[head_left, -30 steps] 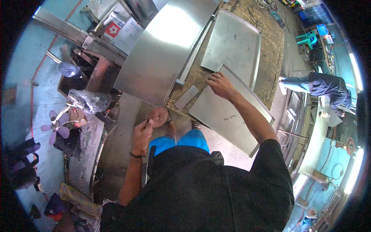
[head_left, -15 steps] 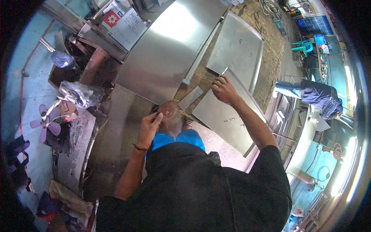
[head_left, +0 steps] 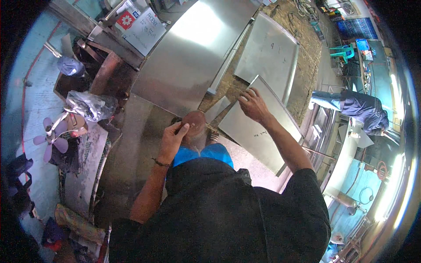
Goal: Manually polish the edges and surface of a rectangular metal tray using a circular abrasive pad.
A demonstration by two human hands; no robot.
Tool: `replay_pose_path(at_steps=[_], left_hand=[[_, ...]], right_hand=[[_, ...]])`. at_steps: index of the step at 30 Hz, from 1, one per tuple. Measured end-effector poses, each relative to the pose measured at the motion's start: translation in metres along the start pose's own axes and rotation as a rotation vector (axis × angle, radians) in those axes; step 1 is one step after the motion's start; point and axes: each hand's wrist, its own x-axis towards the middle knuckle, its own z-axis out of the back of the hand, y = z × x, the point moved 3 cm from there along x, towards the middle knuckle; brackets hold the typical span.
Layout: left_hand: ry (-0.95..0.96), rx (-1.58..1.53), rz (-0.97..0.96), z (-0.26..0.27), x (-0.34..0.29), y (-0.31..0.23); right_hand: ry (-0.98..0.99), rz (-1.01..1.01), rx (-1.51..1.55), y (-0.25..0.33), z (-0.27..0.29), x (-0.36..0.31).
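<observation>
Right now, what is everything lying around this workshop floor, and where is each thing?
large metal sheet: one, shiny silver, top centre on the floor
folded metal panels: two, grey; upper panel at top right, lower panel under the right hand
narrow metal strip: one, grey, between the sheet and the lower panel
white board: one, white with a red mark, top left
plastic bag: one, clear, left
small fan: one, pale purple blades, far left
green chair: one, top right
other person: one, dark clothes, bending at right
left hand: raised, fingers pinched at a brown round thing I cannot identify
right hand: resting on the lower panel's top edge
</observation>
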Motion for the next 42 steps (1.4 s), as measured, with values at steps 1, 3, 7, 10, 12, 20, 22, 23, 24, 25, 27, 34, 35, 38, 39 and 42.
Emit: replay_pose_path(at_steps=[1, 3, 7, 10, 12, 20, 22, 23, 24, 25, 27, 34, 35, 38, 39, 42], left_hand=[[-0.006, -0.008, -0.044, -0.003, 0.0, 0.0], [0.002, -0.011, -0.032, -0.008, 0.001, 0.003], [-0.026, -0.074, -0.151, -0.017, 0.014, 0.023], [0.017, -0.047, -0.093, -0.023, 0.017, 0.021], [0.037, 0.016, -0.111, -0.026, 0.016, 0.011], [0.064, 0.031, -0.14, -0.029, 0.017, 0.002], [0.069, 0.013, -0.123, -0.028, 0.015, 0.001], [0.07, 0.014, -0.123, -0.028, 0.015, 0.001], [0.061, 0.022, -0.107, -0.027, 0.014, 0.001], [0.052, 0.031, -0.091, -0.026, 0.013, 0.001], [0.056, 0.006, -0.089, -0.025, 0.012, 0.005], [0.059, 0.002, -0.077, -0.02, 0.015, 0.004], [0.058, 0.007, -0.068, -0.019, 0.015, 0.007], [0.028, -0.109, -0.089, -0.018, 0.012, -0.003], [0.041, -0.083, -0.058, -0.016, 0.012, -0.005], [0.062, -0.044, -0.029, -0.019, 0.016, -0.004]], right_hand=[[-0.079, -0.053, 0.024, 0.007, 0.002, -0.001], [-0.145, -0.111, 0.036, 0.023, 0.003, -0.005], [-0.17, -0.669, 0.304, 0.045, -0.012, -0.009], [-0.132, -1.146, 0.62, 0.041, -0.027, -0.006], [-0.089, -1.352, 0.68, 0.044, -0.042, -0.005], [-0.388, -1.422, 0.736, 0.065, -0.054, -0.007], [-0.395, -1.415, 0.856, 0.067, -0.058, -0.01], [-0.399, -1.404, 0.976, 0.068, -0.061, -0.011], [-0.4, -1.406, 0.975, 0.07, -0.063, -0.013], [-0.415, -1.432, 1.056, 0.072, -0.066, -0.015], [-0.43, -1.457, 1.139, 0.077, -0.065, -0.014], [-0.464, -1.395, 1.109, 0.101, -0.047, -0.015], [-0.37, -1.299, 0.948, 0.106, -0.041, -0.02], [-0.15, -0.67, 0.31, 0.134, -0.015, -0.033], [-0.15, -0.675, 0.313, 0.139, -0.019, -0.038], [-0.057, -0.552, 0.278, 0.148, -0.043, -0.047]])
